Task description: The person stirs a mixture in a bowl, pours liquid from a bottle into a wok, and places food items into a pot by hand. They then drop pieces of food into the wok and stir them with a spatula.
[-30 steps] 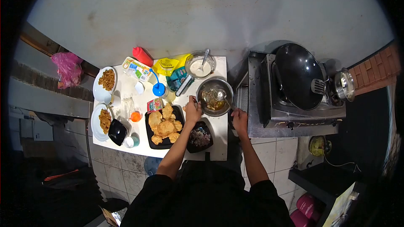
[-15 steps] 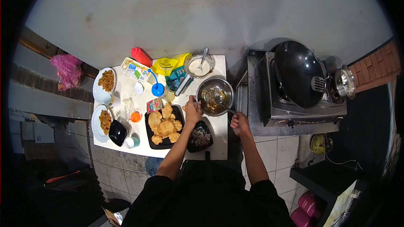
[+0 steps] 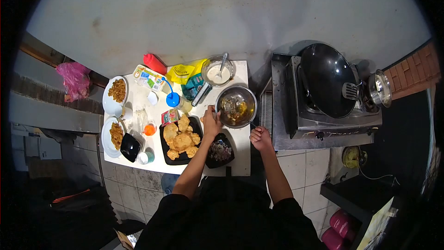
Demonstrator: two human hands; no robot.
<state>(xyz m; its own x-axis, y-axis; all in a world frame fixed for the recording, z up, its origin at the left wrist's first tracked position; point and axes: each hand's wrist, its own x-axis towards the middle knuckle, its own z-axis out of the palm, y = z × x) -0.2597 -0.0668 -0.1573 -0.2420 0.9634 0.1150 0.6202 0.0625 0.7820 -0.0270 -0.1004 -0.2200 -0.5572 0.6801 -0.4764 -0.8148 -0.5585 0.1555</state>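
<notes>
A steel bowl [image 3: 249, 97] with brown and yellow contents stands at the right of the white table. My left hand [image 3: 212, 122] grips the bowl's left rim. In my right hand [image 3: 260, 137], closed at the lower right of the bowl, is the handle of a spoon [image 3: 252, 124] that reaches over the rim. The spoon's head is hard to make out in the contents. Just below the bowl lies a black dish [image 3: 221, 152] of chopped food. Fried pieces [image 3: 181, 138] fill a black plate to the left.
A glass bowl [image 3: 217, 73] of white batter stands behind. Two plates of food [image 3: 109, 99], a blue-capped bottle [image 3: 174, 99] and a red bottle [image 3: 155, 63] are at the left. A wok [image 3: 326, 81] with a spatula [image 3: 350, 91] rests on the stove [image 3: 300, 130] at the right.
My right hand has shifted slightly left, and the spoon has moved within the bowl, so its head shows less clearly. My left hand stays at the rim.
</notes>
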